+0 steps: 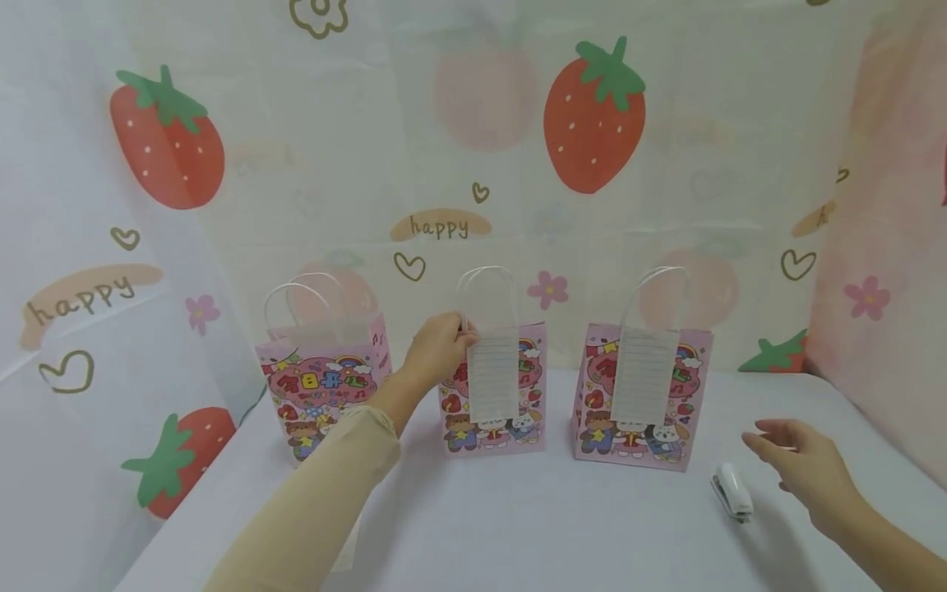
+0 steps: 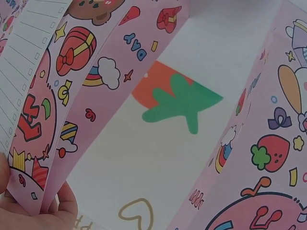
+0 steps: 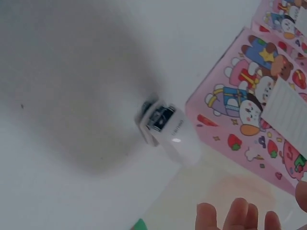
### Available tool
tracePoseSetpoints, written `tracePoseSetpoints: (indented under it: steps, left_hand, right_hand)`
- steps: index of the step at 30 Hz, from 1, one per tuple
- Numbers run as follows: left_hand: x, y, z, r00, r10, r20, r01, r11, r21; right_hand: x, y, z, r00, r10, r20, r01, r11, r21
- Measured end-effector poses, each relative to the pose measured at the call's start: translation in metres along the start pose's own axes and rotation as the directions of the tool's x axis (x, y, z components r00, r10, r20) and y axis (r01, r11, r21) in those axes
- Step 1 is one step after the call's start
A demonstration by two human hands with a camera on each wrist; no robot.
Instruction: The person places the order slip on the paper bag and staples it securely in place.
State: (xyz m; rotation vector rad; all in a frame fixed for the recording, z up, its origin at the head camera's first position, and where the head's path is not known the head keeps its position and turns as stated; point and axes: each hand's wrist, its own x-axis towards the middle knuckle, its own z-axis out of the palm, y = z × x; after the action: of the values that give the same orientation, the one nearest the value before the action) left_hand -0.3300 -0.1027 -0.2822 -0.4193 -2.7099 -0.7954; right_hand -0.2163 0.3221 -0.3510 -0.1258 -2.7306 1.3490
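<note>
My left hand point(image 1: 436, 352) pinches the top left edge of the middle pink gift bag point(image 1: 457, 432), beside its white handle. Thumb and fingers lie on either side of the bag's edge in the left wrist view. A lined paper slip point(image 1: 494, 386) with small checkboxes hangs down that bag's front. To the right, my right hand point(image 1: 806, 473) hovers over the table, fingers loosely bent and holding nothing. Just left of it lies a small white stapler point(image 1: 732, 493). In the right wrist view, the fingertips point(image 3: 237, 213) are apart from the stapler point(image 3: 178, 139).
The right pink bag point(image 1: 695, 419) bears a similar lined slip point(image 1: 645, 378). A left bag point(image 1: 296, 403) stands partly behind my sleeve, its visible front without a slip. A pale paper corner point(image 1: 346, 555) shows beneath my left forearm. Strawberry-print curtains point(image 1: 333, 164) enclose the white table point(image 1: 592, 526).
</note>
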Motion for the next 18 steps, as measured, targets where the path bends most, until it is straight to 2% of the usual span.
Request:
tracePoseSetpoints:
  steps: [8, 18]
  left_hand:
    - [0.000, 0.003, 0.000, 1.000, 0.009, -0.006, -0.009, 1.000, 0.000]
    - [-0.001, 0.001, -0.001, 1.000, 0.012, -0.014, -0.012, 1.000, 0.004]
  right_hand:
    - [0.002, 0.015, 0.006, 0.990, 0.114, 0.085, -0.117, 0.993, 0.030]
    - [0.008, 0.035, 0.016, 0.940, 0.234, 0.250, -0.251, 0.967, 0.037]
